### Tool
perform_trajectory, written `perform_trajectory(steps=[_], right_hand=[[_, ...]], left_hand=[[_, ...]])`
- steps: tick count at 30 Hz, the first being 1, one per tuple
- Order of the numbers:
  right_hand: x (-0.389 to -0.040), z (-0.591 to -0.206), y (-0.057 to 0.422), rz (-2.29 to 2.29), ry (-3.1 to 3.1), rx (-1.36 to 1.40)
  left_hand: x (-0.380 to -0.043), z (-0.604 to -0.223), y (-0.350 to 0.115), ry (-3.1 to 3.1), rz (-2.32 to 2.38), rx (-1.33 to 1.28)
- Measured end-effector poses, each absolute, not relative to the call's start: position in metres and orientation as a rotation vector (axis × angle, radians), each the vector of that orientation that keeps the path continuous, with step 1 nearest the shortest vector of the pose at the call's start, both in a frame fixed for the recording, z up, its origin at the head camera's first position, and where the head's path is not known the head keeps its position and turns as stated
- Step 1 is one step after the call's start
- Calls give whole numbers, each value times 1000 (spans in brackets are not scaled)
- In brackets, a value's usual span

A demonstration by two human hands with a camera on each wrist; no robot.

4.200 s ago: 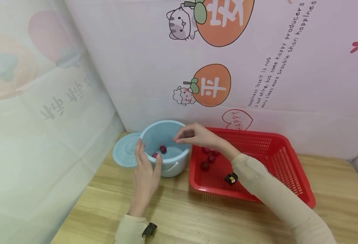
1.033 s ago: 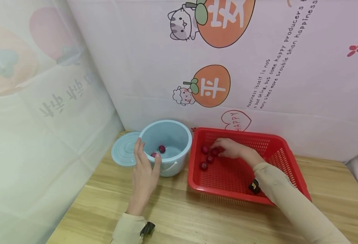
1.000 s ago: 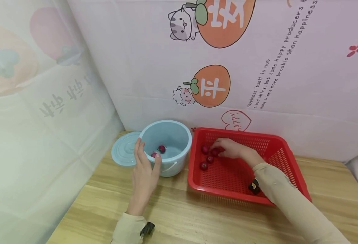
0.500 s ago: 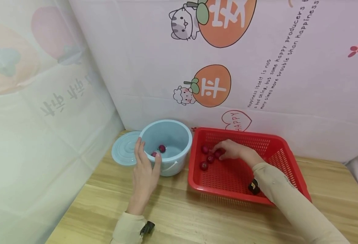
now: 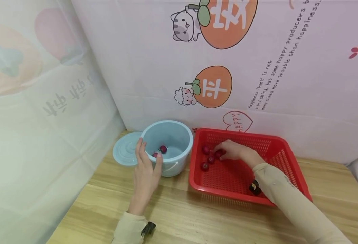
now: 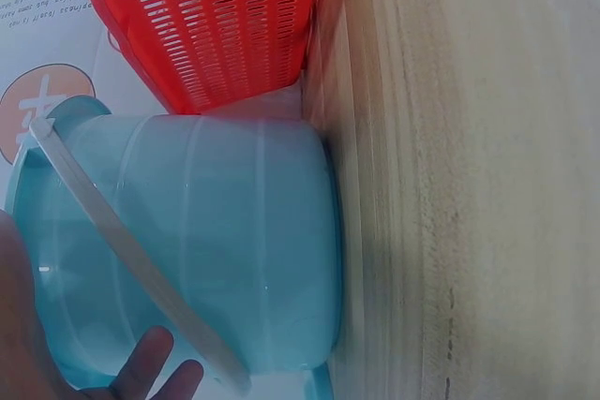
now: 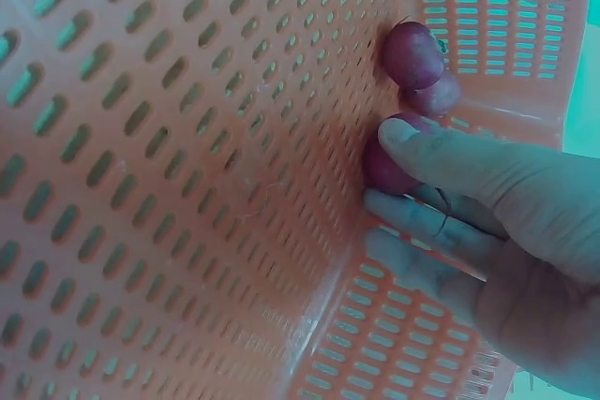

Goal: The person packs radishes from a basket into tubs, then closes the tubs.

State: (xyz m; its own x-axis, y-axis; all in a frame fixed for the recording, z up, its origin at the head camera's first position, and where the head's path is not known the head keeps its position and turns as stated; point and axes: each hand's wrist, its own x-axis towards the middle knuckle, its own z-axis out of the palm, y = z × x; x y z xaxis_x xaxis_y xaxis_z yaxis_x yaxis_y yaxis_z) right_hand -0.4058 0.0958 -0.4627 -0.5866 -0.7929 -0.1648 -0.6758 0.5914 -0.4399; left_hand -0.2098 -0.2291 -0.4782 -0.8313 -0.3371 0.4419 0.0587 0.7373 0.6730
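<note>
Head view: one right hand [image 5: 232,150], set inside a red basket [image 5: 221,192], thumb and fingertips closed about one red radish [image 5: 218,154], the gap between them no wider than the radish itself. The right wrist view gives the thumb tip laid on its skin, fingers along the opposite side, a thin root trailing near the fingers. Radish: roundish, no marked long axis; it lies at the ends of the fingers, on the left side of the palm. Three further radishes [image 5: 210,159], loose, to the left of the held one in the basket's left part, the right hand the nearer to all of them. One pale blue bucket [image 5: 169,130], upright, just left of the basket, so that from this grip it lies to the left, beyond the basket's left wall; that wall, judged from here, is the edge any carry toward the bucket must clear. Contents of bucket: two radishes [image 5: 163,149], on its floor. One left hand [image 5: 146,178], fingers extended, thumb apart, resting at the bucket's near left rim, gripping no radish. One white handle [image 6: 131,250], hanging slantwise against the bucket's outer wall. One blue lid [image 5: 125,149], on the wooden table [image 5: 179,213], left of the bucket.
</note>
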Motion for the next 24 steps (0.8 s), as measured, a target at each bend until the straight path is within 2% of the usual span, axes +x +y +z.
perform_trajectory(steps=[9,24], right_hand=[[-406,-446,94,-586,2468,-1264],[-408,-427,103,-1046,2356,-1168]], left_hand=[[-206,-478,-228,-2376,-978,236],[-207,-478,-226,-2392,-942,231]])
